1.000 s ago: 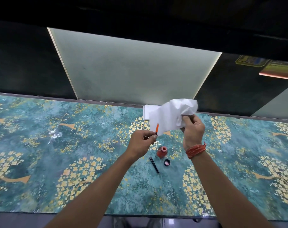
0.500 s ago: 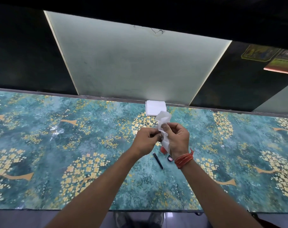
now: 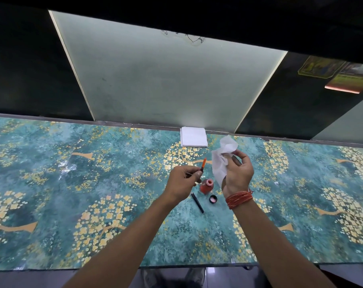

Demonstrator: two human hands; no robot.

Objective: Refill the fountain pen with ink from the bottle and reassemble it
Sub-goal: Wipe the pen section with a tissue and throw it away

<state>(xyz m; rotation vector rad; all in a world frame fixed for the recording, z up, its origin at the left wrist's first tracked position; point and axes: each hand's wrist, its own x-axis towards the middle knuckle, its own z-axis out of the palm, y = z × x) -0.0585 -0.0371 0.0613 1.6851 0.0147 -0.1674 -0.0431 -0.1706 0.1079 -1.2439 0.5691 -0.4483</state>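
A: What does the pen look like?
B: The left hand (image 3: 181, 182) pinches the thin pen section with its orange ink-filled tube (image 3: 203, 164) between thumb and fingertips, just above the middle of the frame; the tube points up and slightly right. The slim black pen barrel (image 3: 197, 202) lies apart on the teal, gold-flowered surface (image 3: 72, 183), below centre.
A: And the ink?
B: The small glass bottle of red-orange ink (image 3: 206, 186) stands open between the two wrists, about full. Its round black cap (image 3: 213, 199) lies just beside it, inside facing up.
A: The other hand?
B: The right hand (image 3: 237, 173) holds a crumpled white tissue (image 3: 223, 157), fingers curled round it, right of the tube and not touching it. An orange thread band (image 3: 238, 199) circles that wrist.
A: Anything else?
B: A folded stack of white tissues (image 3: 193, 136) sits at the far edge, top centre.
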